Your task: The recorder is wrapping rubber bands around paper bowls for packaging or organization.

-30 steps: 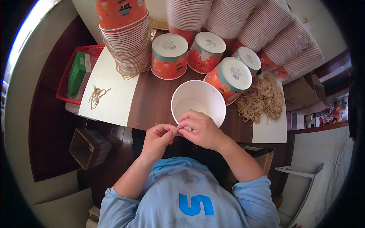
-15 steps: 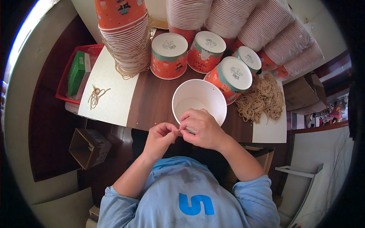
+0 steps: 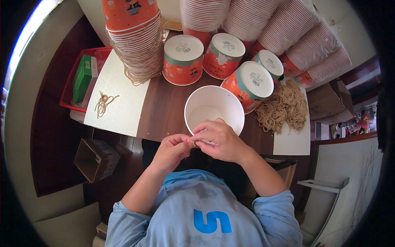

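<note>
In front of me a paper bucket (image 3: 207, 99) tilts with its white inside facing up and toward me. My left hand (image 3: 170, 152) and my right hand (image 3: 220, 140) meet at its near rim, thumbs and fingers pinched together. Between the fingertips a short bit of tan cord (image 3: 193, 144) shows; the rest of it is hidden by the fingers. The right hand's fingers reach over the rim, partly covering the bucket's opening.
Upside-down orange buckets (image 3: 183, 61) stand behind the work. A tall nested stack (image 3: 138, 49) hung with cords rises at the back left, wrapped stacks (image 3: 288, 24) at the back right. A tan cord pile (image 3: 286, 107) lies right, a few loose cords (image 3: 105, 103) left.
The bucket has shifted very slightly to the left. My fingers have moved a little around the cord, and both hands remain pinched together at the rim.
</note>
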A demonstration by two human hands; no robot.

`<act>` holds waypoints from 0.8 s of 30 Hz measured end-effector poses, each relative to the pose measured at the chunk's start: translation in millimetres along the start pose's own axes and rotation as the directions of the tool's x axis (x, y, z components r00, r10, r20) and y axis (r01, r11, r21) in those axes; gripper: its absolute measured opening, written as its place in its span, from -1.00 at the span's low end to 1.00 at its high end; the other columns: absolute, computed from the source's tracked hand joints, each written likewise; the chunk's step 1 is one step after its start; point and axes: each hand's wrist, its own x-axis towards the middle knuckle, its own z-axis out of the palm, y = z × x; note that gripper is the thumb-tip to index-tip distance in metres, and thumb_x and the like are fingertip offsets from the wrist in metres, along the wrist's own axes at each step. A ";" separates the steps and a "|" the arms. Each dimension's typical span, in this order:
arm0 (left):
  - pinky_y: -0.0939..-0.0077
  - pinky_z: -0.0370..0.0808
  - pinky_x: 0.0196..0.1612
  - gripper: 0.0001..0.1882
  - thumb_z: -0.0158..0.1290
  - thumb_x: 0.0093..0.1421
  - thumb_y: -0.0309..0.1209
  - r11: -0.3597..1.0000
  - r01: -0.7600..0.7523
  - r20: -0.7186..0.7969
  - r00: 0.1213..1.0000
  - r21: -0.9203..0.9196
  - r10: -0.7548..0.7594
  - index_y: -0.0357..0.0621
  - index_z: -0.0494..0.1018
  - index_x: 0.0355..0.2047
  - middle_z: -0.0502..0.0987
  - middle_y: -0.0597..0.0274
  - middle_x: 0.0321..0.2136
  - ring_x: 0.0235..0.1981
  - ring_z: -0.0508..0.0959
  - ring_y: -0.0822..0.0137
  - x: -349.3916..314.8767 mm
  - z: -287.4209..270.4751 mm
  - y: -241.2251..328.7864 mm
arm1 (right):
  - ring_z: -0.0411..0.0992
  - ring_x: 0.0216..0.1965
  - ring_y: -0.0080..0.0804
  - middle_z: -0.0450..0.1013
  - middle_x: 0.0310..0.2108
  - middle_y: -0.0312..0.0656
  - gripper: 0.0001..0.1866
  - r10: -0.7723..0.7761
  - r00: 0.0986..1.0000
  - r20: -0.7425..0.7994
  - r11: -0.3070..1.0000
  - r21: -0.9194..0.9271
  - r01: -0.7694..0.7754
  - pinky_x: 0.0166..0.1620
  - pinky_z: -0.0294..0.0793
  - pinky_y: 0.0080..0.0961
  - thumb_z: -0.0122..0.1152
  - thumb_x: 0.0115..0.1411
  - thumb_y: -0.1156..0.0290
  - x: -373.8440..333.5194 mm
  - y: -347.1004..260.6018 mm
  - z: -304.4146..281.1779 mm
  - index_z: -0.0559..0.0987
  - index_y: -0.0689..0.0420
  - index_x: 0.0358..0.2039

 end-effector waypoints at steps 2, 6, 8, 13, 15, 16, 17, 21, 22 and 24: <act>0.78 0.24 -0.53 -0.91 0.05 0.15 -0.50 1.000 -0.003 0.001 1.000 0.027 0.003 -0.24 0.50 -0.35 0.51 0.35 -0.48 -0.57 0.33 0.63 -0.9 -0.4 0.2 | 0.42 -0.36 -0.42 0.44 -0.36 -0.33 -0.82 0.003 1.000 0.005 1.000 -0.006 -0.003 -0.25 0.25 -0.43 0.26 -0.07 0.49 1.1 -1.5 -0.8 0.58 0.04 -0.38; 0.78 0.22 -0.54 -0.89 0.06 0.16 -0.48 0.999 -0.017 -0.029 0.999 0.050 0.019 -0.25 0.51 -0.33 0.52 0.34 -0.46 -0.58 0.32 0.64 -2.4 0.3 -0.6 | 0.41 -0.38 -0.44 0.44 -0.41 -0.34 -0.89 -0.019 0.999 -0.027 0.999 -0.046 0.018 -0.25 0.24 -0.45 0.28 -0.06 0.45 1.4 -0.9 2.2 0.57 0.05 -0.45; 0.78 0.21 -0.54 -0.89 0.06 0.16 -0.48 0.999 -0.015 -0.046 0.999 0.051 0.018 -0.24 0.52 -0.32 0.53 0.33 -0.45 -0.58 0.31 0.65 -3.6 -0.3 -0.6 | 0.41 -0.39 -0.43 0.43 -0.42 -0.35 -0.90 -0.019 0.999 -0.031 0.998 -0.061 0.017 -0.26 0.24 -0.44 0.28 -0.06 0.45 1.9 -2.1 2.9 0.56 0.06 -0.47; 0.77 0.29 -0.48 -0.91 0.07 0.15 -0.51 0.963 -0.103 -0.062 0.991 0.247 0.122 -0.25 0.53 -0.35 0.54 0.32 -0.41 -0.50 0.37 0.62 -8.3 1.4 1.5 | 0.40 -0.39 -0.41 0.42 -0.44 -0.34 -0.92 -0.006 1.000 -0.019 0.996 -0.091 0.004 -0.26 0.24 -0.43 0.27 -0.06 0.44 0.7 -2.5 3.2 0.52 0.07 -0.53; 0.76 0.31 -0.45 -0.92 0.08 0.13 -0.52 0.899 -0.213 -0.043 0.968 0.383 0.248 -0.25 0.53 -0.36 0.53 0.31 -0.40 -0.47 0.39 0.61 -8.0 2.2 -1.3 | 0.40 -0.35 -0.40 0.45 -0.34 -0.32 -0.89 0.031 0.999 0.022 0.996 -0.086 -0.029 -0.24 0.26 -0.44 0.29 -0.08 0.47 0.2 -2.4 2.1 0.54 0.07 -0.49; 0.75 0.34 -0.42 -0.93 0.09 0.12 -0.54 0.803 -0.312 -0.004 0.931 0.508 0.364 -0.26 0.53 -0.37 0.52 0.31 -0.39 -0.45 0.41 0.59 -7.7 3.0 -2.9 | 0.40 -0.35 -0.40 0.45 -0.34 -0.32 -0.89 0.032 0.999 0.022 0.996 -0.087 -0.030 -0.24 0.26 -0.44 0.29 -0.08 0.47 -0.2 -2.1 1.6 0.54 0.07 -0.49; 0.75 0.34 -0.42 -0.93 0.09 0.12 -0.54 0.803 -0.312 -0.003 0.932 0.507 0.363 -0.26 0.53 -0.37 0.52 0.31 -0.39 -0.45 0.41 0.59 -7.9 3.9 -3.7 | 0.40 -0.31 -0.37 0.44 -0.31 -0.30 -0.90 0.053 0.998 0.031 0.997 -0.058 -0.052 -0.21 0.27 -0.43 0.27 -0.07 0.47 -0.2 -1.6 1.0 0.54 0.07 -0.48; 0.72 0.38 -0.39 -0.95 0.09 0.09 -0.58 0.602 -0.390 0.046 0.862 0.697 0.505 -0.26 0.51 -0.40 0.48 0.26 -0.37 -0.40 0.44 0.56 -11.7 10.6 -1.2 | 0.39 -0.22 -0.25 0.40 -0.22 -0.21 -0.92 0.100 0.991 0.092 0.994 0.033 -0.104 -0.11 0.30 -0.38 0.23 -0.03 0.47 1.0 -1.3 -2.5 0.54 0.08 -0.46; 0.72 0.38 -0.36 -0.94 0.09 0.09 -0.61 0.550 -0.391 0.058 0.849 0.738 0.525 -0.26 0.50 -0.39 0.46 0.24 -0.36 -0.37 0.45 0.54 -12.8 12.5 -0.1 | 0.39 -0.22 -0.25 0.40 -0.22 -0.21 -0.92 0.100 0.991 0.092 0.994 0.032 -0.104 -0.11 0.30 -0.38 0.23 -0.03 0.47 1.4 -1.1 -2.9 0.54 0.08 -0.46; 0.73 0.38 -0.36 -0.92 0.09 0.08 -0.63 0.520 -0.406 0.073 0.835 0.751 0.546 -0.25 0.49 -0.38 0.46 0.25 -0.35 -0.37 0.46 0.54 -11.6 12.2 -2.4 | 0.38 -0.18 -0.21 0.38 -0.18 -0.16 -0.93 0.140 0.981 0.132 0.982 0.107 -0.155 -0.07 0.33 -0.35 0.22 -0.01 0.46 1.7 -0.3 -3.1 0.53 0.10 -0.46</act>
